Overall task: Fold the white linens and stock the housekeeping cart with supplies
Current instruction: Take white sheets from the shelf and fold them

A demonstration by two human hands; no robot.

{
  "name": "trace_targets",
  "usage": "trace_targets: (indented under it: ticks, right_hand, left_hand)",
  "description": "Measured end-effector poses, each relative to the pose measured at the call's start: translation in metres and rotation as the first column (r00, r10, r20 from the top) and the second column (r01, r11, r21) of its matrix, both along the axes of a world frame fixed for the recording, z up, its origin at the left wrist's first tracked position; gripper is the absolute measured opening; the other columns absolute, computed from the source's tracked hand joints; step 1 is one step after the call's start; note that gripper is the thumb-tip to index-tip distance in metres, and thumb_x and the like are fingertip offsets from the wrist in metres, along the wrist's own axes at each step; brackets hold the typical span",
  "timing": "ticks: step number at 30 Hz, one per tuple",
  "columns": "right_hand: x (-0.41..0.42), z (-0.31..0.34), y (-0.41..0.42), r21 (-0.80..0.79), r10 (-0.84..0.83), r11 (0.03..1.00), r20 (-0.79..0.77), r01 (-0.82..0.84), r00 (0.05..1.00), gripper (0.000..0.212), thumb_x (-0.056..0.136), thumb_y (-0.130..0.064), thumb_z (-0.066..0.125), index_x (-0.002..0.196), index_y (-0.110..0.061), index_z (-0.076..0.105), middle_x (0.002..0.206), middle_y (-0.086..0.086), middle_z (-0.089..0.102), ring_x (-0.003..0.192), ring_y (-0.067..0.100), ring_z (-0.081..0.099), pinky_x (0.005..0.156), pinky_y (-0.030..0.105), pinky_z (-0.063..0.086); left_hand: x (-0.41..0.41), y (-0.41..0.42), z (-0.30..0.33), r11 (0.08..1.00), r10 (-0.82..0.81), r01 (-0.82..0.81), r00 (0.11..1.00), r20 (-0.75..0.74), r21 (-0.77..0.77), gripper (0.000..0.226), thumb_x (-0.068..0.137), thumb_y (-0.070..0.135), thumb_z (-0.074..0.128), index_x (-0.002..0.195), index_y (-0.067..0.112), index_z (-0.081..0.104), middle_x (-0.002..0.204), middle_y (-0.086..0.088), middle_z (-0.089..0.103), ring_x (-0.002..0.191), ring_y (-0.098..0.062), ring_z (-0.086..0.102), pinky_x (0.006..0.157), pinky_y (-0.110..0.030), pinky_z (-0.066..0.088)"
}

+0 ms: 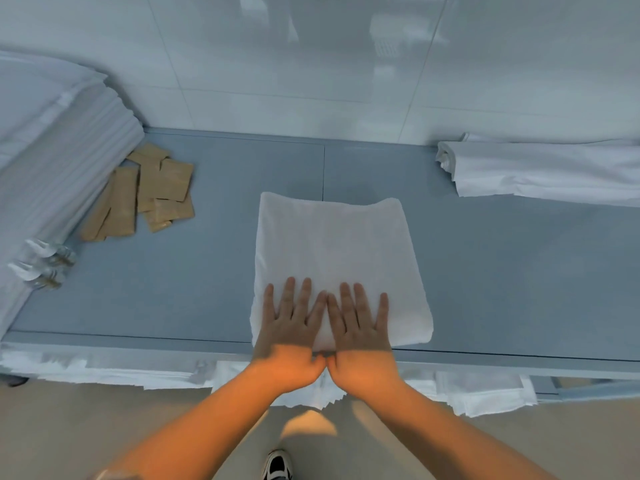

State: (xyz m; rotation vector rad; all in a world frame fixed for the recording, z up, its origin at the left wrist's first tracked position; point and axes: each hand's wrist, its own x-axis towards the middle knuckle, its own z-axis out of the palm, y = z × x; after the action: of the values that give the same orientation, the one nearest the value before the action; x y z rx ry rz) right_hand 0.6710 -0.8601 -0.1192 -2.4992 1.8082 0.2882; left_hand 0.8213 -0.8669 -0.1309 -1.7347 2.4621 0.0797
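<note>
A folded white towel (332, 247) lies on the grey-blue table top (194, 271), its near edge at the table's front edge. My left hand (291, 327) and my right hand (360, 329) lie side by side on the towel's near part, palms down with fingers straight and spread, pressing the cloth flat. Neither hand holds anything.
A tall stack of folded white linens (52, 161) fills the left. Tan paper packets (149, 192) lie beside it, and small clear bottles (45, 265) in front. Loosely rolled white linen (540, 171) lies at the back right. More white cloth (114, 368) shows below the table's front edge.
</note>
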Motion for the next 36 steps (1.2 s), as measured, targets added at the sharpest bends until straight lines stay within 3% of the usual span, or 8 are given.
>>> trace_targets:
  ticks: [3, 5, 10, 15, 22, 27, 32, 36]
  right_hand:
    - [-0.004, -0.002, -0.008, 0.047, 0.035, 0.998, 0.017, -0.036, 0.999, 0.083, 0.088, -0.054, 0.041, 0.153, -0.015, 0.008, 0.16, 0.015, 0.001, 0.147, 0.035, -0.006, 0.111, 0.064, -0.013]
    - [-0.004, 0.004, -0.024, 0.096, -0.018, 0.995, 0.112, 0.007, 0.993, 0.064, 0.097, -0.046, 0.025, 0.154, -0.025, 0.006, 0.162, 0.005, -0.004, 0.148, 0.025, -0.011, 0.111, 0.056, -0.02]
    - [0.006, 0.004, -0.048, -0.052, 0.004, 0.999, 0.168, 0.005, 0.986, 0.052, 0.103, -0.038, 0.018, 0.153, -0.025, 0.015, 0.161, -0.005, 0.007, 0.149, 0.022, -0.002, 0.114, 0.055, -0.013]
    - [0.009, -0.007, -0.049, -0.063, 0.015, 0.998, 0.146, -0.006, 0.989, 0.059, 0.097, -0.044, 0.012, 0.152, -0.025, 0.023, 0.159, -0.002, 0.019, 0.148, 0.026, 0.009, 0.114, 0.061, -0.003]
    - [-0.055, -0.016, -0.062, -0.068, -0.22, 0.971, 0.122, 0.229, 0.968, 0.062, 0.091, -0.064, 0.004, 0.15, -0.043, -0.003, 0.162, -0.001, 0.001, 0.149, 0.025, -0.001, 0.113, 0.063, 0.001]
    - [-0.067, -0.02, -0.085, -0.009, -0.119, 0.992, 0.18, 0.123, 0.976, 0.059, 0.09, -0.062, -0.001, 0.146, -0.048, -0.014, 0.161, -0.006, -0.007, 0.148, 0.018, -0.01, 0.116, 0.056, 0.002]
    - [-0.076, -0.001, -0.134, -0.024, -0.238, 0.971, 0.046, 0.239, 0.97, 0.052, 0.098, -0.051, 0.005, 0.15, -0.043, -0.003, 0.162, -0.006, -0.005, 0.147, 0.023, -0.012, 0.109, 0.066, -0.012]
    - [-0.037, -0.009, -0.102, 0.131, -0.476, 0.88, 0.273, 0.457, 0.836, 0.053, 0.1, -0.05, 0.019, 0.15, -0.043, 0.003, 0.16, -0.007, -0.015, 0.145, 0.024, -0.021, 0.109, 0.069, -0.003]
  left_hand:
    - [0.003, -0.003, 0.001, 1.0, -0.015, 0.015, 1.0, -0.017, 0.022, 0.088, 0.079, 0.065, 0.017, 0.153, 0.022, -0.003, 0.158, -0.011, -0.013, 0.145, -0.034, -0.018, 0.11, -0.057, -0.021]
    - [0.008, -0.015, 0.006, 0.998, -0.02, 0.023, 0.998, -0.053, 0.055, 0.074, 0.088, 0.06, 0.01, 0.153, 0.026, -0.003, 0.16, -0.006, -0.01, 0.146, -0.029, -0.016, 0.113, -0.05, -0.018]
    - [0.02, -0.043, 0.009, 0.999, -0.03, 0.027, 0.992, -0.125, -0.022, 0.049, 0.101, 0.047, 0.012, 0.15, 0.04, 0.014, 0.16, 0.0, 0.015, 0.148, -0.024, 0.008, 0.117, -0.04, -0.002]
    - [0.016, -0.048, -0.004, 0.983, 0.181, -0.18, 0.978, -0.105, 0.022, 0.062, 0.091, 0.063, 0.013, 0.149, 0.045, 0.002, 0.161, -0.008, -0.006, 0.145, -0.037, -0.011, 0.115, -0.055, -0.007]
    - [0.035, -0.081, -0.004, 0.943, 0.136, -0.092, 0.984, -0.117, 0.321, 0.072, 0.068, 0.089, 0.004, 0.129, 0.066, -0.026, 0.15, 0.006, -0.039, 0.136, -0.028, -0.038, 0.11, -0.064, -0.004]
    - [0.034, -0.086, -0.002, 0.96, 0.187, -0.139, 0.964, -0.189, 0.241, 0.081, 0.064, 0.092, 0.003, 0.133, 0.061, -0.026, 0.151, 0.008, -0.036, 0.136, -0.026, -0.039, 0.113, -0.062, -0.006]
    - [-0.029, -0.052, -0.004, 0.843, 0.536, -0.507, 0.773, -0.34, 0.178, 0.069, 0.089, 0.066, 0.024, 0.15, 0.042, 0.003, 0.16, -0.002, -0.014, 0.143, -0.034, -0.023, 0.112, -0.064, -0.005]
    - [-0.085, -0.025, 0.005, 0.743, 0.663, -0.62, 0.629, -0.406, 0.253, 0.056, 0.1, 0.039, 0.03, 0.152, 0.031, 0.013, 0.159, -0.011, -0.013, 0.143, -0.035, -0.022, 0.11, -0.061, -0.014]
